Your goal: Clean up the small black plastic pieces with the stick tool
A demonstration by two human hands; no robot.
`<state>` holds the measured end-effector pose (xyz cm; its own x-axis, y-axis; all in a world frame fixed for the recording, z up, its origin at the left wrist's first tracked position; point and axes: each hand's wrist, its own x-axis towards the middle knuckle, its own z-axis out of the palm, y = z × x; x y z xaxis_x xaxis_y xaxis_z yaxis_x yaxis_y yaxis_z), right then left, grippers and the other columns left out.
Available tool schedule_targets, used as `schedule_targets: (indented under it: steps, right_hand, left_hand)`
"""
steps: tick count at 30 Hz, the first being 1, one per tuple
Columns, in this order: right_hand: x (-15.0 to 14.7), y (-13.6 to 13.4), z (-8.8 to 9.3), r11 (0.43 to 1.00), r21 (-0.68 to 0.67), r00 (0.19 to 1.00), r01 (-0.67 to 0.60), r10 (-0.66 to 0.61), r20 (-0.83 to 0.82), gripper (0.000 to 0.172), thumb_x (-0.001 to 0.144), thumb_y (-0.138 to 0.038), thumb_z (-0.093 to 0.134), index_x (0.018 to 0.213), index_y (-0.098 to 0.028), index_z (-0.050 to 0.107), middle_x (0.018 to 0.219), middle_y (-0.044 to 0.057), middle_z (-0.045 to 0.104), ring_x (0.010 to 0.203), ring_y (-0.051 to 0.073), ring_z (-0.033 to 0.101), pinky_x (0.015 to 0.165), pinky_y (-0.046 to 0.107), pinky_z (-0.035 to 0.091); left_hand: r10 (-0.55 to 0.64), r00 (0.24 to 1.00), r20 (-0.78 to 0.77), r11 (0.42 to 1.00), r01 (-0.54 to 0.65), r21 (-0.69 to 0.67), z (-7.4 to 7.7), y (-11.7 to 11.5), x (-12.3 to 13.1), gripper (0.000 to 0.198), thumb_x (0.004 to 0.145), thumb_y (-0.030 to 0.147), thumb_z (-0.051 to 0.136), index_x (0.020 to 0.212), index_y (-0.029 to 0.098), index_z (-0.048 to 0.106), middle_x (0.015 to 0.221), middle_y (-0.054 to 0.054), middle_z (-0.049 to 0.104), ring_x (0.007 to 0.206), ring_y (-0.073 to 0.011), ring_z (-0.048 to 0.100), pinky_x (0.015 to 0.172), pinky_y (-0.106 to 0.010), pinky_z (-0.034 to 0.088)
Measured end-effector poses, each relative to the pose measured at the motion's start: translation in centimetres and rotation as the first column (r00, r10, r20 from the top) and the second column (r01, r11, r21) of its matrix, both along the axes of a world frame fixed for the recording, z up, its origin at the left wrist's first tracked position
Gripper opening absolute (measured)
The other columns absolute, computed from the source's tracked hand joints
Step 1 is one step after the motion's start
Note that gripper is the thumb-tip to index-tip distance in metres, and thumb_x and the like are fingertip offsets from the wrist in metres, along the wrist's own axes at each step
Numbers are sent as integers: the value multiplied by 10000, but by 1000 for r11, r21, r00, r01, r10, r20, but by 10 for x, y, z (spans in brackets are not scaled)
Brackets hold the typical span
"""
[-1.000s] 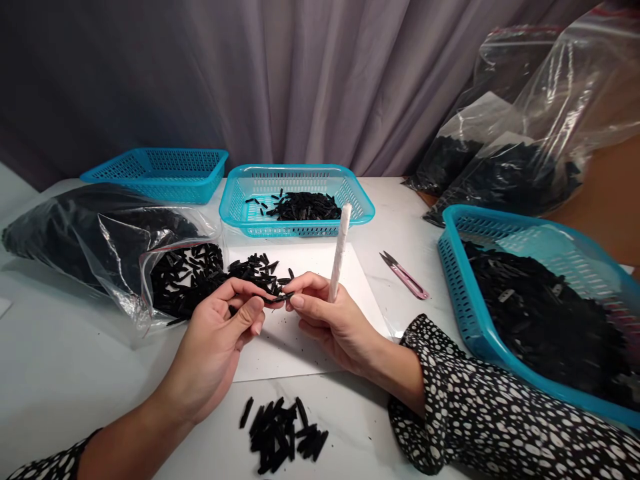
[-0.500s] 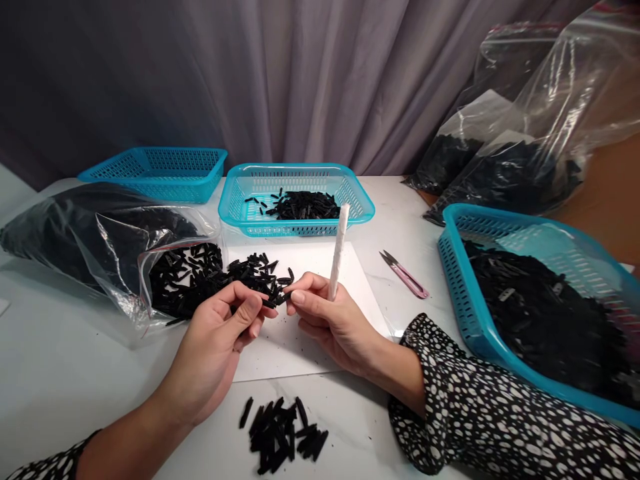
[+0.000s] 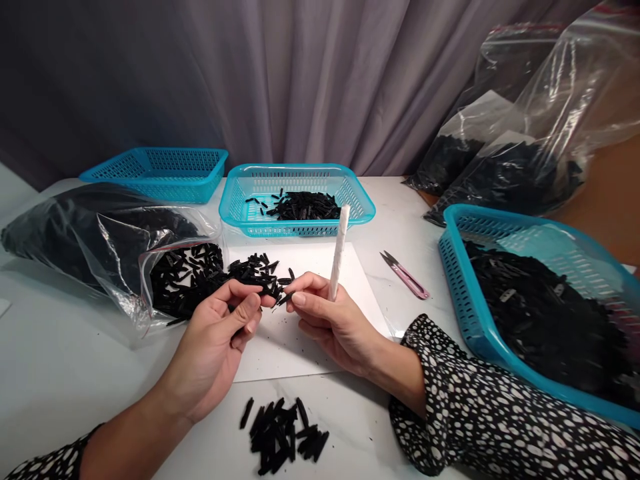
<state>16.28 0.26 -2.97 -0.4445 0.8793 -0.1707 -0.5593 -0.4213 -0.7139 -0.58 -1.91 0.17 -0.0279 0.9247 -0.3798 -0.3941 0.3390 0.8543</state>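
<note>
My right hand (image 3: 333,320) pinches a small black strip (image 3: 286,299) between thumb and forefinger. A white, paper-wrapped-looking stick (image 3: 340,250) stands up out of the same hand, tucked behind the thumb. My left hand (image 3: 230,327) is closed in a pinch just left of that strip; what its fingertips hold is hidden. Behind both hands a loose heap of black strips (image 3: 253,268) lies on a white sheet (image 3: 300,350). Nearer to me, a separate pile of black strips (image 3: 275,433) rests on the table.
A clear bag (image 3: 100,230) spills black strips at the left. Blue baskets stand at the back left (image 3: 200,190), back middle (image 3: 297,232) and right (image 3: 457,300). Pink-handled thread snips (image 3: 406,275) lie right of the sheet. More filled bags (image 3: 520,167) sit at the back right.
My fingertips have drawn slightly apart. The black piece seen at my left fingertips before no longer shows there. The baskets, bag and snips stay put.
</note>
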Motion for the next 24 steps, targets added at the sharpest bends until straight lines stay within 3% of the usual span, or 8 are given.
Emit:
schedule_targets:
  steps: [4, 8, 11, 17, 24]
  right_hand:
    - [1, -1, 0, 1000, 13, 1000, -15, 14, 13, 165, 737, -271, 797, 796, -180, 672, 558, -78, 511, 447, 50, 147, 427, 224, 99]
    - [1, 0, 0, 1000, 10, 998, -16, 16, -59, 113, 757, -251, 647, 740, -194, 550, 660, -24, 646, 425, 47, 153, 428, 219, 110]
    - [0, 0, 1, 999, 7, 996, -48, 48, -69, 75, 745, -254, 582, 768, -210, 526, 579, -44, 612, 395, 52, 154, 417, 215, 127]
    - [-5, -4, 0, 998, 12, 995, -61, 60, 78, 355, 800, -452, 764, 740, -205, 516, 478, -132, 308, 428, 54, 127, 412, 209, 109]
    - [-8, -7, -1, 998, 64, 991, -27, 18, 134, 369, 701, -436, 870, 745, -186, 601, 484, -123, 357, 414, 49, 194, 406, 230, 145]
  left_hand:
    - [-27, 1000, 6, 1000, 27, -5, 0, -2, 1, 325, 630, 319, 935, 683, 173, 650, 725, -1, 683, 563, -52, 408, 604, -123, 443]
    - [-43, 998, 40, 998, 45, -35, 1, -3, 2, 382, 614, 349, 940, 620, 188, 594, 570, 16, 576, 670, -106, 495, 629, -128, 450]
    - [-56, 997, 47, 997, 58, -57, 1, -3, 2, 397, 607, 369, 940, 603, 192, 585, 538, 16, 541, 698, -122, 510, 631, -131, 448]
    - [-79, 995, 56, 995, 82, -59, 2, -6, 4, 394, 630, 364, 927, 618, 173, 582, 615, 11, 609, 549, -69, 379, 584, -133, 417]
    - [-144, 989, -25, 990, 143, -5, -1, -8, 5, 368, 690, 399, 879, 623, 167, 601, 658, 17, 602, 565, -74, 370, 571, -161, 369]
